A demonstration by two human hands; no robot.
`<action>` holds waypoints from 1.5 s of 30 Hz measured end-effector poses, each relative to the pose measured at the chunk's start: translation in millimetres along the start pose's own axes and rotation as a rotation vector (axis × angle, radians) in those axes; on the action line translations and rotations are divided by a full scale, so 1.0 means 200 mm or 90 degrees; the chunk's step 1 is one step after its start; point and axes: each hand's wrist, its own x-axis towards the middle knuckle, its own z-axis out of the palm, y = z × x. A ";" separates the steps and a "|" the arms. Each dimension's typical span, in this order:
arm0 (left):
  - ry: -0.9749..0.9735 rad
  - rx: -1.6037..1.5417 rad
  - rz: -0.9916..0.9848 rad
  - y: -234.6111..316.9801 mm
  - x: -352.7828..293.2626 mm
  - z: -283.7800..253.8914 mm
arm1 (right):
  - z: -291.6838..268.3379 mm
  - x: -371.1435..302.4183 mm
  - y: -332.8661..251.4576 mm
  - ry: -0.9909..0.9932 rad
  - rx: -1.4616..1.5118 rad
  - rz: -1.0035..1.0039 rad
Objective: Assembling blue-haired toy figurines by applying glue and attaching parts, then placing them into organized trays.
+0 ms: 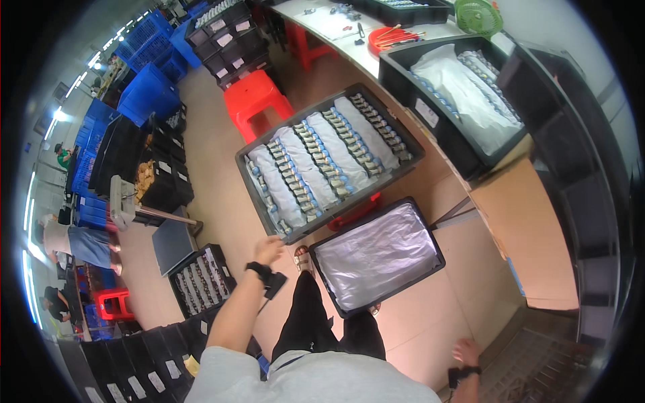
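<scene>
My left hand (pixel 270 250) is at the near left corner of a large black tray (pixel 322 224), its fingertips by the rim. Whether the fingers grip the rim I cannot make out. Rows of small metal parts with blue ends (pixel 316 154) fill this tray, with strips of white sheeting (pixel 290 144) between the rows. In front of it, closer to my legs, a second black tray (pixel 440 258) lies tilted in view, lined with a silvery sheet (pixel 376 255). My right hand (pixel 465 350) hangs low at the right, away from both trays, fingers loosely apart and holding nothing.
A red stool (pixel 255 97) stands beyond the filled tray. On the right, a white workbench (pixel 356 50) carries another black bin (pixel 430 107) and a green fan (pixel 478 17). Stacked black bins (pixel 154 352) line the lower left. Blue crates (pixel 144 91) and other people (pixel 80 242) are farther left.
</scene>
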 end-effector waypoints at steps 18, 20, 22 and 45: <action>-0.118 -0.320 0.043 0.01 1.05 -0.22 | 2.02 1.45 -2.51 0.411 -0.492 -0.759; -0.110 -0.332 0.062 0.03 1.05 -0.22 | 2.06 1.50 -2.64 0.337 -0.518 -0.595; -0.112 -0.354 0.060 0.04 1.08 -0.18 | 2.00 1.58 -2.73 0.102 -0.467 -0.556; 0.103 -0.400 0.091 0.40 1.06 -0.16 | 1.79 2.09 -2.47 -0.132 -0.091 -0.276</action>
